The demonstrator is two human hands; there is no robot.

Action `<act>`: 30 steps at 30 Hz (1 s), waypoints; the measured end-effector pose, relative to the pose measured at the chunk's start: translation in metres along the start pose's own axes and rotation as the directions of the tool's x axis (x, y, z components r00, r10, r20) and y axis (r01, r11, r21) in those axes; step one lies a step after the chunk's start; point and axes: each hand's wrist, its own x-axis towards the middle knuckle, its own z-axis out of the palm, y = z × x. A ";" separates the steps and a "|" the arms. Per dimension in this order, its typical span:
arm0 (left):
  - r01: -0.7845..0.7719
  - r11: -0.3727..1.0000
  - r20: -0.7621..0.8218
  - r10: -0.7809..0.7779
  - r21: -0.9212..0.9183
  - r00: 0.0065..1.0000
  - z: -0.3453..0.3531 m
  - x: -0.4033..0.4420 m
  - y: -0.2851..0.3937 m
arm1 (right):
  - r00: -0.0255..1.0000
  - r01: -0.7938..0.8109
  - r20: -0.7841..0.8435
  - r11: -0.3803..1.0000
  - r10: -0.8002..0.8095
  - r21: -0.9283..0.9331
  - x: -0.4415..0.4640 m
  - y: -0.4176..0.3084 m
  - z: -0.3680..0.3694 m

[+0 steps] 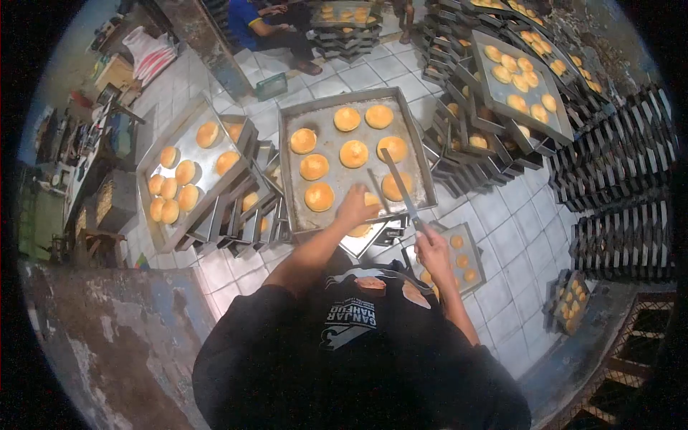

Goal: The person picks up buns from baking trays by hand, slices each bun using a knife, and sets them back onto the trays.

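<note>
Head view: domed buns (354,153) dot a scuffed metal tray (328,141).

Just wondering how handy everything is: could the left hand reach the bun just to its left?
Probably yes: the left hand is close beside that bun and only bare tray shows between them, though it appears to touch another bun.

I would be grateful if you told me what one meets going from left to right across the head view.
Left bun tray → left hand → knife blade → right hand → upper-right bun tray → lower dark tray stack.
</note>
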 end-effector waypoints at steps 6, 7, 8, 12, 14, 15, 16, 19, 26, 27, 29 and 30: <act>0.073 -0.048 0.086 -0.395 -0.996 0.915 -0.022 0.014 -0.010 | 0.984 0.155 0.102 0.981 -0.143 -0.119 0.006 -0.024 0.015; 0.081 -0.321 0.205 -0.373 -0.944 0.905 -0.038 0.017 -0.006 | 0.978 0.190 0.115 0.973 -0.176 -0.128 0.004 -0.036 0.019; 0.065 -0.319 0.192 -0.382 -0.945 0.904 -0.051 0.023 -0.004 | 0.969 0.226 0.129 0.965 -0.209 -0.136 0.003 -0.045 0.023; -0.036 -0.578 0.244 -0.400 -0.815 0.883 -0.092 0.032 0.014 | 0.936 0.350 0.150 0.893 -0.319 -0.283 0.001 -0.052 0.035; -0.110 -0.571 0.101 -0.325 -0.813 0.940 -0.101 0.037 0.018 | 0.912 0.409 0.148 0.826 -0.382 -0.389 -0.004 -0.057 0.035; -0.109 -0.573 0.103 -0.325 -0.812 0.940 -0.105 0.039 0.019 | 0.920 0.391 0.138 0.839 -0.366 -0.379 -0.006 -0.058 0.035; -0.107 -0.578 0.127 -0.350 -0.809 0.928 -0.109 0.041 0.021 | 0.928 0.371 0.128 0.852 -0.349 -0.370 -0.009 -0.059 0.035; -0.099 -0.540 0.133 -0.374 -0.836 0.918 -0.110 0.043 0.017 | 0.936 0.351 0.153 0.842 -0.316 -0.410 -0.019 -0.074 0.034; 0.025 -0.337 0.115 -0.250 -0.941 0.961 -0.080 0.036 0.036 | 0.890 0.445 0.093 0.805 -0.447 -0.392 0.029 -0.092 0.062; 0.020 -0.369 0.129 -0.273 -0.929 0.953 -0.083 0.038 0.034 | 0.906 0.415 0.111 0.803 -0.409 -0.428 0.039 -0.099 0.067; 0.008 -0.368 0.117 -0.276 -0.930 0.954 -0.091 0.046 0.019 | 0.927 0.373 0.132 0.812 -0.352 -0.450 0.041 -0.109 0.073; -0.016 -0.365 0.095 -0.283 -0.931 0.954 -0.099 0.051 0.010 | 0.928 0.370 0.130 0.811 -0.350 -0.453 0.037 -0.112 0.071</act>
